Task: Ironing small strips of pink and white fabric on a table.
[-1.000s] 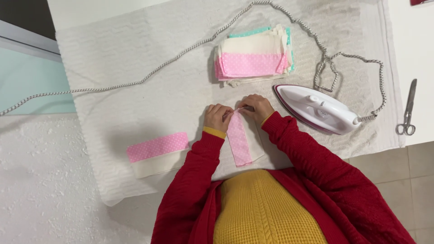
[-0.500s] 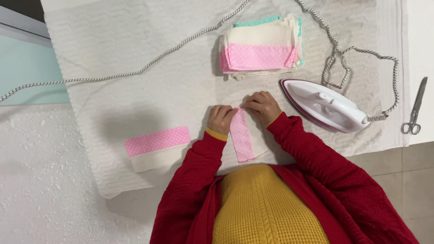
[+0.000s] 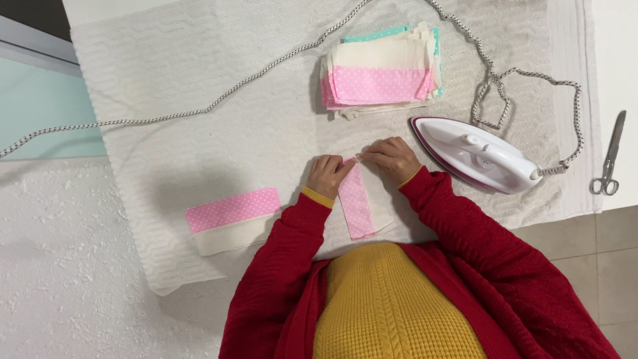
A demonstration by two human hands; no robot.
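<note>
Barely shifted since before, both hands, left hand [image 3: 327, 174] and right hand [image 3: 393, 158], pinch the strip [image 3: 355, 205] left of the iron [image 3: 480, 154]; keep edges aligned.

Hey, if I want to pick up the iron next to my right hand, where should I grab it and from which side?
Probably by the arched handle along the top of the white iron, coming from above. It lies soleplate down on the towel, point toward the fabric stack, so the handle faces up; its cord leaves the far end, away from the right hand.

One iron [image 3: 480, 155], one pair of scissors [image 3: 608, 158], one cord [image 3: 219, 103], one towel [image 3: 199, 66], one fabric stack [image 3: 380, 73], one pink strip [image 3: 356, 203], one pink-and-cream piece [image 3: 234, 219], two hands.
</note>
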